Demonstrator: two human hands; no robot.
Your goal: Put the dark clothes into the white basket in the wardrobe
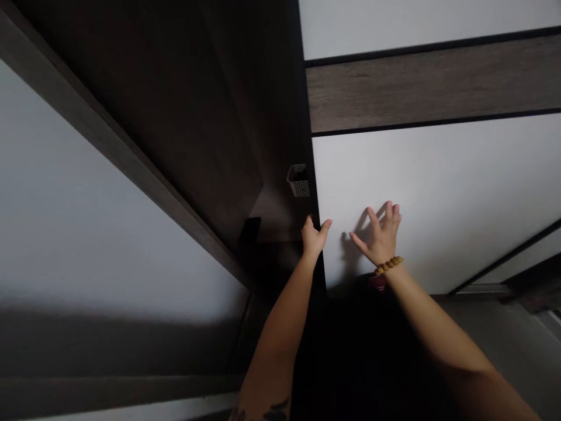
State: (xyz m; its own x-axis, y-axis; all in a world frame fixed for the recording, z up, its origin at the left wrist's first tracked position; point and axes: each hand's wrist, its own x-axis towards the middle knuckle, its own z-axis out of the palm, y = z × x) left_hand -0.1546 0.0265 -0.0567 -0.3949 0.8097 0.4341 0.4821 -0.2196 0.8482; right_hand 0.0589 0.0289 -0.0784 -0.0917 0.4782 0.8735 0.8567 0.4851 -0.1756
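Two hands reach up to a white door [438, 193]. The left hand [313, 237] curls its fingers round the door's left edge, thumb on the white face, next to a dark recess [272, 210]. The right hand [380, 234] lies flat on the face just beside it, fingers spread. A bead bracelet [388, 265] circles the right wrist. A small perforated basket [298, 180] sits in the recess above the left hand.
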